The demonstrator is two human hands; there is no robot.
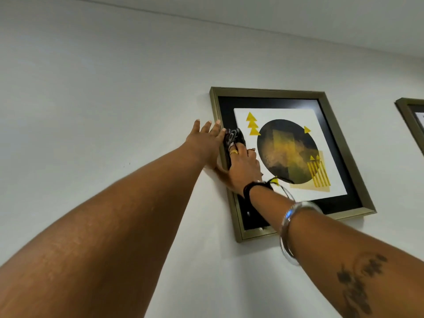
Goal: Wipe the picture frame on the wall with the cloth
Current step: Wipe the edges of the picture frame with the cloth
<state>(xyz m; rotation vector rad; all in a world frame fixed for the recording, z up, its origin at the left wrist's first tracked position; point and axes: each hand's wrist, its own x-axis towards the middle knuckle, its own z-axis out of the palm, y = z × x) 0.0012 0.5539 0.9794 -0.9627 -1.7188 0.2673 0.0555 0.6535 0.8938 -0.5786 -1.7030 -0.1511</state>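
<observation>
A square picture frame (344,143) with a dull gold border, black mat and a yellow-and-black abstract print hangs on the white wall. My left hand (204,143) lies flat on the wall, fingers spread, touching the frame's left edge. My right hand (243,166) presses a dark cloth (234,140) with a grey pattern against the left side of the frame. Part of the cloth is hidden under my fingers.
A second gold frame (410,120) hangs to the right, cut off by the image edge. The ceiling line (206,19) runs above. A bangle and black thread sit on my right wrist.
</observation>
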